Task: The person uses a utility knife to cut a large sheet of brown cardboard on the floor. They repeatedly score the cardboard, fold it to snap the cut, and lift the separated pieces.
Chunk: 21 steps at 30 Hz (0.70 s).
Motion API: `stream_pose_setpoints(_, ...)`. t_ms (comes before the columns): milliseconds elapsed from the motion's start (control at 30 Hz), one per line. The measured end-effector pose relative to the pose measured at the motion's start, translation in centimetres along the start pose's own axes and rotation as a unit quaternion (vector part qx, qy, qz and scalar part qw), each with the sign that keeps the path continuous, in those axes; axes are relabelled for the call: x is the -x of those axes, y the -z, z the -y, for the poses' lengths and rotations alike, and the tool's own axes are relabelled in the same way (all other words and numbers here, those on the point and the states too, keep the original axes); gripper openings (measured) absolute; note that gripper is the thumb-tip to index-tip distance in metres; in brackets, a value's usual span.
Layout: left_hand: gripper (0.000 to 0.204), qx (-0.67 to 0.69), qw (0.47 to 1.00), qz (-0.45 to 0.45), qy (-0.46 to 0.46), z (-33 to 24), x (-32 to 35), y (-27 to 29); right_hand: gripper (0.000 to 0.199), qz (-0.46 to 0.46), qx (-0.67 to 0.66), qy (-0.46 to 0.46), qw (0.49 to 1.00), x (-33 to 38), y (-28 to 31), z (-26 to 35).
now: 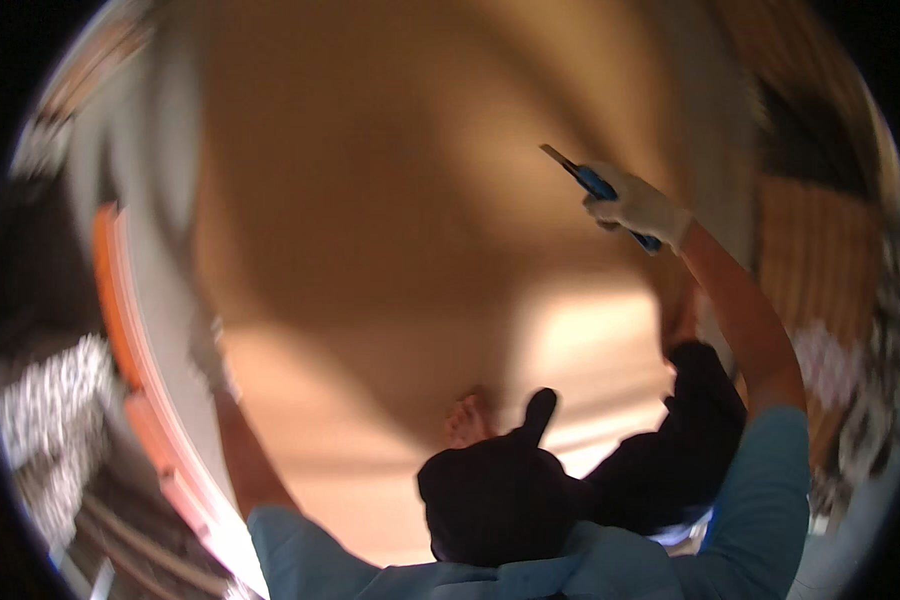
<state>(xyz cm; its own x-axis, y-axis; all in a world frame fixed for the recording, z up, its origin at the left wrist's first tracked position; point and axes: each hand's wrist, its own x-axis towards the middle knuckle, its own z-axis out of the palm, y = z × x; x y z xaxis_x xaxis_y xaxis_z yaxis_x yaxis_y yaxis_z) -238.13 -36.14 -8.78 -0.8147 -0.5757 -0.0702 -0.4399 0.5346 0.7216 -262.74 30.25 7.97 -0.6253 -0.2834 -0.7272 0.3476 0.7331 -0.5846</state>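
Observation:
A large brown sheet (360,230), which looks like cardboard, spreads out beneath me. My right hand (635,205), in a pale glove, is closed around a blue utility knife (596,182). The knife's blade end points up and to the left, over the right half of the sheet. At the sheet's left edge is my left hand (210,355), also in a pale glove. Blur and the grey background hide its fingers, so I cannot make out whether it holds the edge.
My bare foot (468,420) rests on the sheet, and part of my other foot (684,318) shows near its right edge. An orange strip (120,300) runs along the left. Brown ribbed panels (815,265) lie to the right. Blurred whitish material (55,400) sits at lower left.

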Motion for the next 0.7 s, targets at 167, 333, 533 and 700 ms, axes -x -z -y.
stream_pose_setpoints(167,0.071,-0.043,0.998,-0.008,0.053,-3.6,0.7,-0.5,0.057,0.14,0.005,0.113,0.984,-5.5,-12.9,11.0)
stream_pose_setpoints(333,0.069,0.021,0.997,0.0,0.079,-4.9,1.0,-0.9,0.053,0.213,0.064,0.251,0.942,-8.1,-25.9,17.5)
stream_pose_setpoints(533,0.07,-0.049,0.994,-0.013,0.096,-5.3,0.8,0.1,0.052,0.132,0.311,0.392,0.856,-9.8,-34.4,21.8)
stream_pose_setpoints(700,0.075,0.005,0.989,0.034,0.146,-6.5,0.4,0.7,0.057,0.11,0.378,0.398,0.829,-10.0,-37.5,24.1)
